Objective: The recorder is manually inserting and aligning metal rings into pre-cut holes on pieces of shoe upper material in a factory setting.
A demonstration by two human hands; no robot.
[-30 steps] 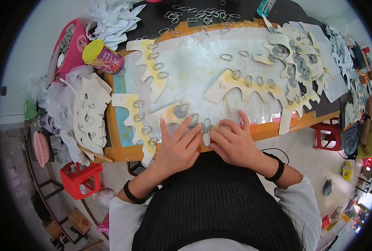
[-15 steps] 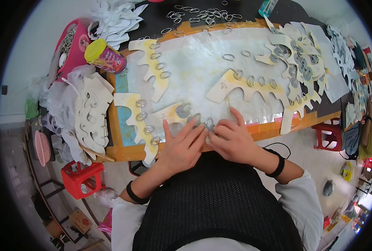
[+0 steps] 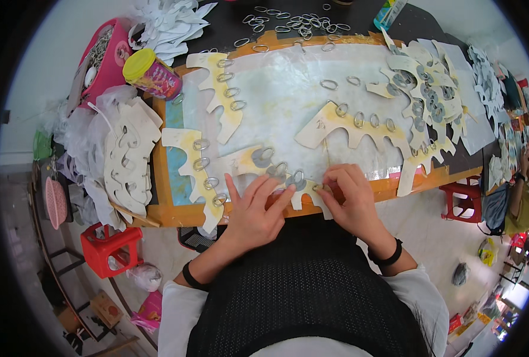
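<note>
A cream scalloped piece (image 3: 231, 162) with yellowed edges lies at the table's near edge, with oval metal rings along it, some held under round grey tabs. My left hand (image 3: 254, 213) rests on its near side, fingers stretched out and spread, one fingertip touching the grey tab (image 3: 297, 182) below a ring (image 3: 299, 175). To the right, my right hand (image 3: 352, 199) pinches what looks like a small metal ring (image 3: 319, 187) against the piece's right end. Its thumb and fingertips partly cover that ring. Similar ringed pieces lie at left (image 3: 194, 160) and right (image 3: 350, 126).
Loose oval rings (image 3: 303, 27) are scattered at the far edge. A pile of cream pieces with grey tabs (image 3: 425, 89) lies at right. At left are a yellow-lidded tub (image 3: 151, 74), a pink basket (image 3: 117, 50) and stacked cream pieces (image 3: 127, 157). A red stool (image 3: 112, 249) stands below.
My right hand has moved right, from the ring beside my left fingertips to the piece's right end. My left hand has stayed, a fingertip now on the grey tab. The view shifted slightly.
</note>
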